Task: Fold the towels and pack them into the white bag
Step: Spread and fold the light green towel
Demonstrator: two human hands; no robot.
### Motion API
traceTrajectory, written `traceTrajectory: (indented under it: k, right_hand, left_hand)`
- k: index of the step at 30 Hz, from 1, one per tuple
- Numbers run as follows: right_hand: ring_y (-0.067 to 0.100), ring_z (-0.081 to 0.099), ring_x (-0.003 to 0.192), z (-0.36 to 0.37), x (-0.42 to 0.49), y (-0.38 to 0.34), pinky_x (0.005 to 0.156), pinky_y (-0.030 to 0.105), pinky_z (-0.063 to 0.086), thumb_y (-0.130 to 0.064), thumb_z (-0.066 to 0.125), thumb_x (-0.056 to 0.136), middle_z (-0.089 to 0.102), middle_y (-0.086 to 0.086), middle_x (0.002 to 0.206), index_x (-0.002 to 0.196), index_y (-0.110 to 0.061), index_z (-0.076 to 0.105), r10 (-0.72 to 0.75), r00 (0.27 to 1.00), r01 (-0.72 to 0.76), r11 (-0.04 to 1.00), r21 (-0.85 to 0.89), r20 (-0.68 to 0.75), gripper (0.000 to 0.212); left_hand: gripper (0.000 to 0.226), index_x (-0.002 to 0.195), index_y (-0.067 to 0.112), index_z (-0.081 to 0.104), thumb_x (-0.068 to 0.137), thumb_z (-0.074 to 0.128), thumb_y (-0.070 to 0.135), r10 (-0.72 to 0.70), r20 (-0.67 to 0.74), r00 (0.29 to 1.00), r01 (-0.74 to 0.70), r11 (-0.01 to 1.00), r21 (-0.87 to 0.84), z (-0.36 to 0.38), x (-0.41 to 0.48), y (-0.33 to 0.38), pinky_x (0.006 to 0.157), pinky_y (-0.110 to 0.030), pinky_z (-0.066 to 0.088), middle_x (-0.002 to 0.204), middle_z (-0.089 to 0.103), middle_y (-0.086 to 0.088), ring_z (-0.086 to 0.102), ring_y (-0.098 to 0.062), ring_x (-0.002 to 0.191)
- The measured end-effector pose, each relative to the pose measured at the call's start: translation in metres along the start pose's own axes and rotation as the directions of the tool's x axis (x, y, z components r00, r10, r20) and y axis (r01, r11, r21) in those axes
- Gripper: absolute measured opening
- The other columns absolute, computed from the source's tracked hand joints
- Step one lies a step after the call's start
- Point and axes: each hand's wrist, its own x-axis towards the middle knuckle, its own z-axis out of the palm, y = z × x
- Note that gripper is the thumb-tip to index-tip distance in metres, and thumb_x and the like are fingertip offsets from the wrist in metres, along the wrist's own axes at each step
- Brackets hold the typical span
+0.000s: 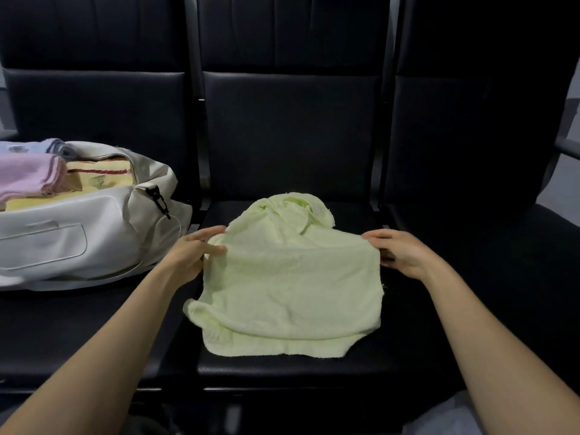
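A pale green towel lies on the middle black seat, partly doubled over, with a bunched part at its far end. My left hand pinches its left edge, and my right hand grips its right edge. The white bag sits open on the left seat. Inside it I see a yellow towel with a red stripe, a pink towel and a grey-blue one behind.
A row of black padded seats with tall backs fills the view. The right seat holds nothing. A black clip hangs from the bag's strap. An armrest shows at the far right.
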Motion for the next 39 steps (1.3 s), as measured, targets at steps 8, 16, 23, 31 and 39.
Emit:
traceTrajectory:
  k: [8,16,23,31,39]
  right_hand:
    - [0.015,0.066,0.092,-0.004,-0.030,-0.006,0.087,0.027,0.053,0.005,0.072,0.079,0.069,0.005,0.097,0.094,-0.020,0.072,-0.225,0.973,0.224,0.974,-0.020,-0.053,0.029]
    - [0.016,0.063,0.076,0.001,-0.056,-0.010,0.063,0.025,0.048,-0.004,0.069,0.084,0.070,0.005,0.084,0.087,-0.010,0.072,-0.124,0.989,0.134,0.983,0.125,-0.083,0.007]
    - [0.022,0.061,0.093,-0.010,-0.066,0.004,0.071,0.027,0.050,0.006,0.048,0.094,0.065,0.011,0.107,0.102,-0.007,0.070,0.168,0.981,-0.161,0.984,-0.070,0.099,0.026]
    - [0.013,0.064,0.089,-0.010,-0.084,-0.028,0.081,0.027,0.049,-0.003,0.067,0.086,0.071,0.004,0.096,0.097,-0.013,0.072,-0.180,0.976,0.195,0.972,0.130,-0.120,0.016]
    - [0.024,0.064,0.091,-0.023,-0.103,-0.076,0.076,0.029,0.051,0.011,0.051,0.088,0.070,0.012,0.099,0.111,-0.006,0.068,-0.199,0.979,0.201,0.978,0.058,-0.043,0.033]
  left_hand:
    - [0.026,0.104,0.013,0.069,0.080,0.074,0.004,0.279,-0.142,0.950,-0.198,0.886,0.419,-0.005,-0.027,0.000,0.084,-0.025,0.045,0.105,0.064,-0.009,0.061,-0.017,0.095]
    - [0.016,0.101,0.007,0.070,0.085,0.070,0.008,0.290,-0.061,0.955,-0.239,0.876,0.418,0.001,-0.059,0.003,0.071,-0.019,0.049,0.096,0.067,-0.009,0.060,-0.019,0.094]
    - [0.017,0.098,0.006,0.071,0.087,0.063,-0.003,0.172,-0.101,0.980,-0.109,0.886,0.450,-0.013,-0.067,0.003,0.082,-0.029,0.047,0.093,0.068,-0.008,0.061,-0.020,0.088]
    - [0.012,0.097,0.006,0.067,0.085,0.069,0.007,0.296,-0.123,0.947,-0.247,0.919,0.307,-0.005,-0.084,0.027,0.074,-0.031,0.049,0.088,0.065,-0.009,0.059,-0.020,0.081]
    - [0.028,0.116,0.006,0.064,0.090,0.061,0.000,0.341,-0.117,0.933,-0.320,0.932,0.170,0.004,-0.106,0.071,0.065,-0.019,0.049,0.103,0.065,-0.012,0.060,-0.015,0.084]
